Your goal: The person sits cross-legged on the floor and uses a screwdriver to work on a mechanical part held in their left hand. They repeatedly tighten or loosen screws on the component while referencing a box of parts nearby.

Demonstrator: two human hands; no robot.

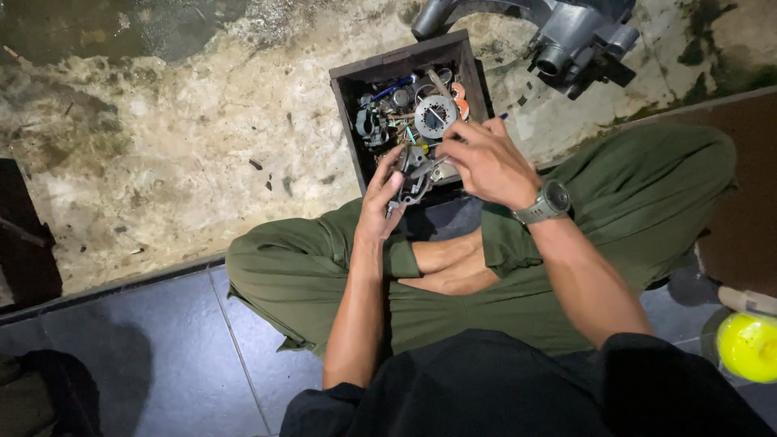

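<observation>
At the bottom of the frame a black sleeve and shirt fill the near edge, and both forearms reach up from there over crossed legs in green trousers (615, 202), with a bare foot (453, 271) tucked between the knees. The person sits on dark floor tiles (162, 356). At the lower right edge lies a yellow round thing (749, 346) beside a pale handle.

In the middle of the frame the left hand (382, 198) is curled around a small dark metal part (414, 174), fingers closed on its left side, holding it just above the lap. The right hand (486, 158), with a grey wristwatch (550, 201) on its wrist, is closed in a pinch over the same part from the right; a thin tool with a blue tip (502, 117) pokes out past its knuckles. What exactly the right fingers grip is hidden by the hand itself. The two hands are touching or nearly touching over the part.

Just beyond the hands, in the upper middle, stands a dark square box (344, 105) on the rough, stained concrete floor (162, 146). It is full of small metal bits, among them a round grey disc (435, 115) with holes, a blue piece and some orange rings.

Farthest off, at the top right, lies a big grey machine casting (566, 36) with pipe-like openings.
</observation>
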